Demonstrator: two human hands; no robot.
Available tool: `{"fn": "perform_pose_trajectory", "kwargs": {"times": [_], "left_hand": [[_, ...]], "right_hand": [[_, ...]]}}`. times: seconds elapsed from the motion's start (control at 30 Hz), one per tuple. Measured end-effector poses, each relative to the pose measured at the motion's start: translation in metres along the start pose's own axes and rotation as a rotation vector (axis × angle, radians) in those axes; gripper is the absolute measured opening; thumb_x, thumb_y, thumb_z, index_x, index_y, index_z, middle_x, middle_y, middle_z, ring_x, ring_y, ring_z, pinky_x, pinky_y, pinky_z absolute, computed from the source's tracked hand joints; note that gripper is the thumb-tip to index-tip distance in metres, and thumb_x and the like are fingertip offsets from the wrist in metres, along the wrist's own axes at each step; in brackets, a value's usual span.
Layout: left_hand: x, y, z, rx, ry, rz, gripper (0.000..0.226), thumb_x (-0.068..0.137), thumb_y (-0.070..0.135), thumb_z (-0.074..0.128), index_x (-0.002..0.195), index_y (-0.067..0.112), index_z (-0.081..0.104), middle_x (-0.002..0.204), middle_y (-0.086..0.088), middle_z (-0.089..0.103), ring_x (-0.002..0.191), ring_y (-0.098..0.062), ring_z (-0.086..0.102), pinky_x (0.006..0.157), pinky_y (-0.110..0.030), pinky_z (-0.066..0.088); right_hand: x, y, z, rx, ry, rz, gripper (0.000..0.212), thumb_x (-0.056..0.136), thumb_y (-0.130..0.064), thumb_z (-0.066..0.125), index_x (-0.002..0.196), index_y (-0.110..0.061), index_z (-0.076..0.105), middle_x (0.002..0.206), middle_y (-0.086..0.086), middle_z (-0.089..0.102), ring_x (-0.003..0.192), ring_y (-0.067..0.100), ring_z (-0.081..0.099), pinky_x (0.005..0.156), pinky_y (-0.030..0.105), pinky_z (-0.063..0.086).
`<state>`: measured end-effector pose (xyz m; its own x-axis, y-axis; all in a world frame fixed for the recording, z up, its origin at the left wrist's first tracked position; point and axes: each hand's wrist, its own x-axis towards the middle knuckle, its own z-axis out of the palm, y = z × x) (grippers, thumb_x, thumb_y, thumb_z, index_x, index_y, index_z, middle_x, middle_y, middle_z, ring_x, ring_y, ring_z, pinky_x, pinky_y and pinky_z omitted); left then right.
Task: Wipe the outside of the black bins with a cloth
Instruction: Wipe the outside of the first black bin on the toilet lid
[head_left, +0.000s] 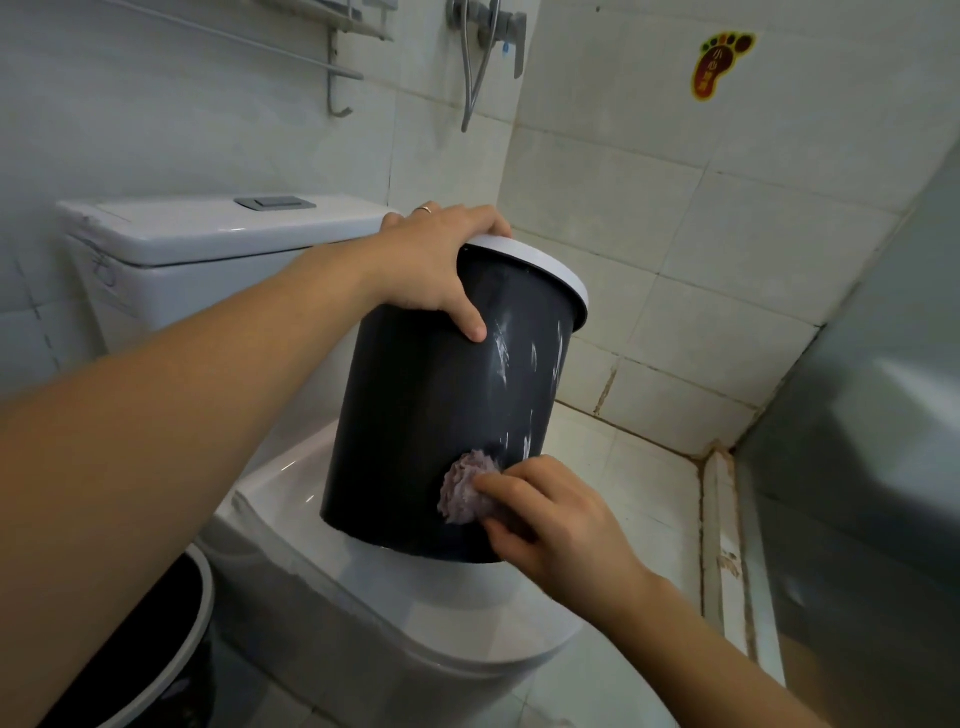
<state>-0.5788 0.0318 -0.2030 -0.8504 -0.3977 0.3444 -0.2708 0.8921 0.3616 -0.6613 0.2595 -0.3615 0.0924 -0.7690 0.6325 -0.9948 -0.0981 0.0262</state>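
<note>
A black bin (415, 415) with a white rim stands tilted on the closed lid of a white toilet (363, 582). My left hand (441, 260) grips its rim from above, thumb down on the wall. Low on the bin's side, my right hand (556, 519) holds a bunched purple cloth (465, 493) pressed against the black wall. Whitish streaks mark the bin's upper right side. A second black bin (171, 649) with a white rim shows at the bottom left, partly behind my left arm.
The toilet cistern (208, 244) stands behind the bin against a tiled wall. A shower hose (475, 67) and a metal rack hang above. A grey panel (857, 415) closes off the right side, with tiled floor between.
</note>
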Motion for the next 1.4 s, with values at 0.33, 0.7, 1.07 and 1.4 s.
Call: {"fn": "perform_pose_trajectory", "kwargs": {"times": [0.33,0.7,1.07,1.4], "left_hand": [[-0.006,0.005,-0.006,0.012,-0.025,0.009,0.081,0.059,0.034,0.091,0.124,0.048,0.045,0.088,0.029,0.033,0.096,-0.013,0.03,0.089,-0.035,0.023],[-0.009,0.006,-0.009,0.017,-0.058,0.034,0.077,0.067,0.028,0.086,0.129,0.047,0.044,0.096,0.022,0.041,0.106,-0.012,0.034,0.102,-0.04,0.028],[-0.014,0.006,-0.013,0.007,-0.089,0.021,0.072,0.074,0.019,0.08,0.128,0.05,0.043,0.096,0.024,0.04,0.104,-0.014,0.032,0.097,-0.033,0.026],[-0.015,0.011,-0.016,0.046,-0.141,0.081,0.074,0.075,0.015,0.078,0.132,0.046,0.042,0.1,0.03,0.043,0.111,-0.014,0.038,0.101,-0.037,0.031]], "right_hand": [[0.042,0.006,-0.015,-0.054,0.174,0.172,0.03,0.08,-0.012,0.078,0.109,-0.009,0.07,0.085,0.009,0.061,0.073,0.025,0.057,0.058,0.038,0.052],[0.076,0.017,-0.036,-0.041,0.223,0.268,0.033,0.084,-0.014,0.076,0.115,-0.01,0.068,0.089,0.01,0.064,0.079,0.027,0.06,0.067,0.045,0.054],[0.06,0.009,-0.029,-0.115,0.115,0.073,0.031,0.081,-0.011,0.077,0.112,-0.01,0.071,0.086,0.01,0.063,0.074,0.027,0.059,0.06,0.041,0.053],[0.113,0.015,-0.039,-0.114,0.289,0.245,0.03,0.085,-0.019,0.073,0.113,-0.012,0.069,0.093,0.011,0.066,0.083,0.029,0.06,0.066,0.031,0.044]]}}
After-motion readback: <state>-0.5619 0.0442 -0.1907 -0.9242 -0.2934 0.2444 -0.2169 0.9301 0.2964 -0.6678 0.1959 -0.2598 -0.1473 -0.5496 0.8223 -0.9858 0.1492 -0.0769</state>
